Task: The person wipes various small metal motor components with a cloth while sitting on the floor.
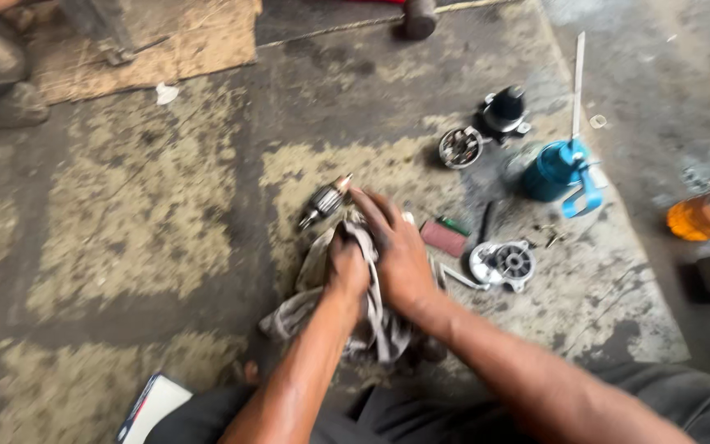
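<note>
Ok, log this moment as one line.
left hand: gripping rag | right hand: on rag | armature: floor, beside hands | oil can: right

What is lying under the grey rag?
The rag rests on stained concrete floor, gripped by both hands. Whatever it covers beneath is hidden.

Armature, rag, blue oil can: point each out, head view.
armature (323,201), head view, on its wound middle section.
rag (310,271), head view, on the fold left of the left hand (347,267).
blue oil can (549,171), head view, on its round body.
</note>
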